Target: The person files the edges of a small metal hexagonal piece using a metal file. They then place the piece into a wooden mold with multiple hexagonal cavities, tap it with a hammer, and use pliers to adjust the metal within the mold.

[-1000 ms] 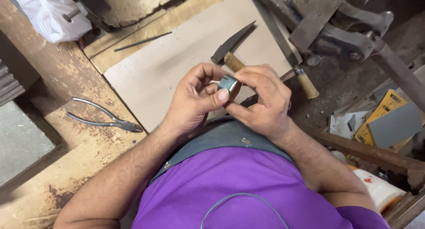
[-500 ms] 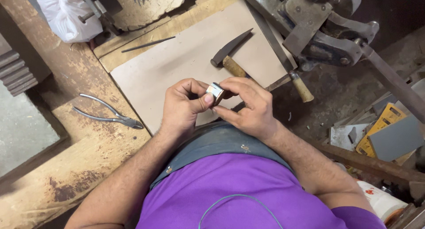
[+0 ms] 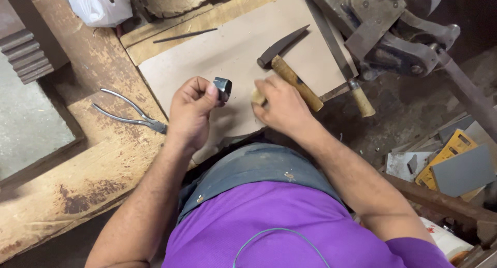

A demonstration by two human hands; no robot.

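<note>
While left hand [image 3: 190, 108] pinches metal piece [image 3: 223, 88] — right hand [image 3: 281, 106] grips hammer [image 3: 290, 66].

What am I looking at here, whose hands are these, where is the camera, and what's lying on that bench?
The camera sits on a person's head, looking down at their own bare hands over a wooden workbench. The left hand pinches a small dark metal piece. The right hand grips the wooden handle end of a hammer lying on a pale board. Pliers rest to the left; a heavy metal machine stands at upper right.
</note>
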